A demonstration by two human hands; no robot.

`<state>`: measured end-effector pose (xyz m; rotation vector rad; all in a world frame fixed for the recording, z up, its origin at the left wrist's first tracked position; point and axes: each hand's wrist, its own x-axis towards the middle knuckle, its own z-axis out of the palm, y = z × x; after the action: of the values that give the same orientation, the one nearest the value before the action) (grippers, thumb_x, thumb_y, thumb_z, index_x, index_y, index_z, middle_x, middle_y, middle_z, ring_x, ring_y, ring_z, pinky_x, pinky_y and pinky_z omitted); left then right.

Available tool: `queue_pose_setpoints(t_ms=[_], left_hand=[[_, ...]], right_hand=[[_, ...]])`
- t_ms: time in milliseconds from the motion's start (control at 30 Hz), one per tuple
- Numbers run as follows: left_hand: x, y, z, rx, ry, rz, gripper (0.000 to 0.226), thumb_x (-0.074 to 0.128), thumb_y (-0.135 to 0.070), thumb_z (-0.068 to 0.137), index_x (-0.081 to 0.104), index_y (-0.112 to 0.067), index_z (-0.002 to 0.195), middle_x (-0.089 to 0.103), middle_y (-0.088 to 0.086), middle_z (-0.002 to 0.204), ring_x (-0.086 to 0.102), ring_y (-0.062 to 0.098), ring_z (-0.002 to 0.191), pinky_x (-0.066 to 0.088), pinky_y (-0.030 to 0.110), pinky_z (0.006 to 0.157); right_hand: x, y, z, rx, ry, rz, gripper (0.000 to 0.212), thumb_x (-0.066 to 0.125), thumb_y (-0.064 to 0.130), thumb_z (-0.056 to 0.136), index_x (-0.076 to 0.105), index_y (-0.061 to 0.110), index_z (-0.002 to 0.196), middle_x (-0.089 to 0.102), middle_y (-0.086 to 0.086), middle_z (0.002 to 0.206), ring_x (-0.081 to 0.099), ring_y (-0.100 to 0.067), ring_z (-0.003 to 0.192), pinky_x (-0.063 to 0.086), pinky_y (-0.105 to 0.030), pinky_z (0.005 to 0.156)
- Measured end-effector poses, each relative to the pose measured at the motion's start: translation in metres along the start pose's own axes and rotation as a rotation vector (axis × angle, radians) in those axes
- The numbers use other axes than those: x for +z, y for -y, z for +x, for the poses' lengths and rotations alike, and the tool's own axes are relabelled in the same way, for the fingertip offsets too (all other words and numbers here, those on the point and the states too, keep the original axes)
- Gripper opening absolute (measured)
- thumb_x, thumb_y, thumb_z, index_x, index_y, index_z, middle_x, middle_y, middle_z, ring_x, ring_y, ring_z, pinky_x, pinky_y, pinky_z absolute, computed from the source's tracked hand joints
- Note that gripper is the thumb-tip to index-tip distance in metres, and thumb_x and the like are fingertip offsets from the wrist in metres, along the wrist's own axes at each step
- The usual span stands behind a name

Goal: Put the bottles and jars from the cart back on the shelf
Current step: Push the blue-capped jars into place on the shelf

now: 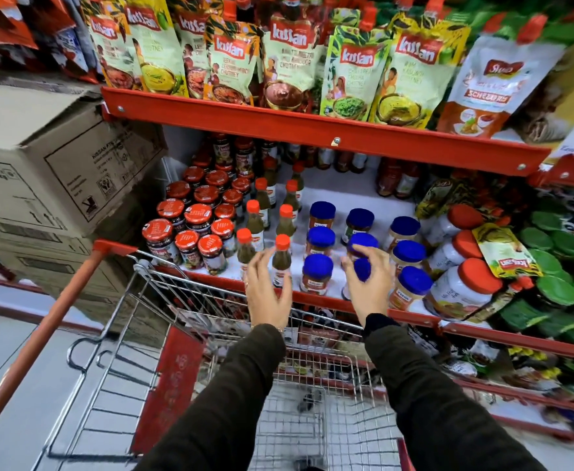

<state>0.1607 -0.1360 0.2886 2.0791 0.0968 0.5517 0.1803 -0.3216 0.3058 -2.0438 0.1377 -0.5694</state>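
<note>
Bottles and jars stand in rows on the white middle shelf, behind its red front edge. The left hand reaches over the wire cart, fingers spread apart, just beside a green orange-capped bottle in the front row; contact cannot be confirmed. The right hand has its fingers curled around a blue-lidded jar at the front edge, between two other blue-lidded jars. Red-lidded jars fill the left section tightly. Bare shelf surface lies behind the blue-lidded rows. The upper red shelf rail overhangs the bottles. A cardboard box borders the left side, and tilted orange-lidded white jars crowd the right.
</note>
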Motion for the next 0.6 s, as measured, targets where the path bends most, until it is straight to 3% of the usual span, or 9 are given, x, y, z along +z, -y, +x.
queue_pose_setpoints(t_ms=[67,133,200,267,333,400,533,600], left_hand=[[0.019,-0.013,-0.01,0.044,0.066,-0.053,0.038,0.053,-0.023,0.098,0.048,-0.018,0.136,0.048,0.003,0.137,0.043,0.013,0.128,0.025,0.015,0.108],[0.036,-0.026,-0.02,0.041,0.175,-0.154,0.035,0.047,-0.025,0.101,0.051,-0.018,0.136,0.051,0.0,0.135,0.046,0.006,0.122,0.032,0.017,0.103],[0.055,-0.039,-0.029,-0.037,0.317,-0.275,0.037,0.043,-0.025,0.104,0.05,-0.018,0.14,0.052,-0.001,0.139,0.047,0.002,0.123,0.035,0.011,0.1],[0.075,-0.049,-0.035,-0.204,0.462,-0.395,0.043,0.038,-0.027,0.106,0.04,-0.02,0.148,0.04,-0.001,0.154,0.038,0.005,0.138,0.028,0.008,0.109],[0.093,-0.054,-0.038,-0.415,0.545,-0.499,0.051,0.031,-0.039,0.106,0.026,-0.025,0.154,0.023,-0.002,0.163,0.021,0.012,0.151,0.016,0.027,0.123],[0.106,-0.058,-0.039,-0.577,0.619,-0.604,0.063,0.025,-0.059,0.1,0.023,-0.029,0.155,0.022,-0.001,0.165,0.018,0.016,0.152,0.012,0.043,0.126],[0.117,-0.058,-0.038,-0.56,0.692,-0.664,0.072,0.021,-0.075,0.091,0.035,-0.036,0.149,0.036,-0.002,0.159,0.029,0.015,0.148,0.016,0.048,0.124],[0.12,-0.054,-0.036,-0.551,0.697,-0.672,0.073,0.024,-0.078,0.089,0.036,-0.038,0.148,0.039,-0.004,0.158,0.031,0.014,0.147,0.017,0.048,0.125]], right_hand=[[-0.01,-0.016,0.001,0.081,-0.009,-0.017,0.034,0.066,0.031,0.095,0.062,0.019,0.126,0.05,-0.009,0.136,0.044,-0.024,0.127,0.036,-0.043,0.11],[-0.017,-0.027,0.003,0.222,0.085,0.063,0.044,0.057,0.041,0.099,0.053,0.02,0.137,0.039,-0.01,0.151,0.036,-0.027,0.141,0.03,-0.048,0.118],[-0.024,-0.033,0.005,0.348,0.212,0.177,0.054,0.045,0.05,0.101,0.042,0.024,0.147,0.031,-0.005,0.16,0.028,-0.023,0.149,0.023,-0.047,0.123],[-0.027,-0.035,0.008,0.453,0.298,0.274,0.061,0.035,0.058,0.101,0.035,0.025,0.152,0.033,0.005,0.158,0.026,-0.018,0.15,0.019,-0.042,0.123],[-0.029,-0.039,0.012,0.533,0.366,0.347,0.079,0.029,0.074,0.091,0.034,0.026,0.153,0.038,0.007,0.157,0.027,-0.018,0.15,0.017,-0.042,0.123],[-0.032,-0.046,0.015,0.567,0.425,0.385,0.093,0.024,0.083,0.082,0.033,0.026,0.155,0.038,-0.001,0.16,0.03,-0.019,0.15,0.017,-0.043,0.124],[-0.042,-0.048,0.011,0.546,0.472,0.453,0.069,0.017,0.072,0.094,0.041,0.034,0.146,0.046,0.006,0.151,0.037,-0.008,0.141,0.02,-0.036,0.121],[-0.047,-0.05,0.005,0.526,0.502,0.432,0.076,0.018,0.08,0.089,0.04,0.036,0.147,0.044,0.011,0.152,0.034,-0.007,0.143,0.019,-0.038,0.122]])
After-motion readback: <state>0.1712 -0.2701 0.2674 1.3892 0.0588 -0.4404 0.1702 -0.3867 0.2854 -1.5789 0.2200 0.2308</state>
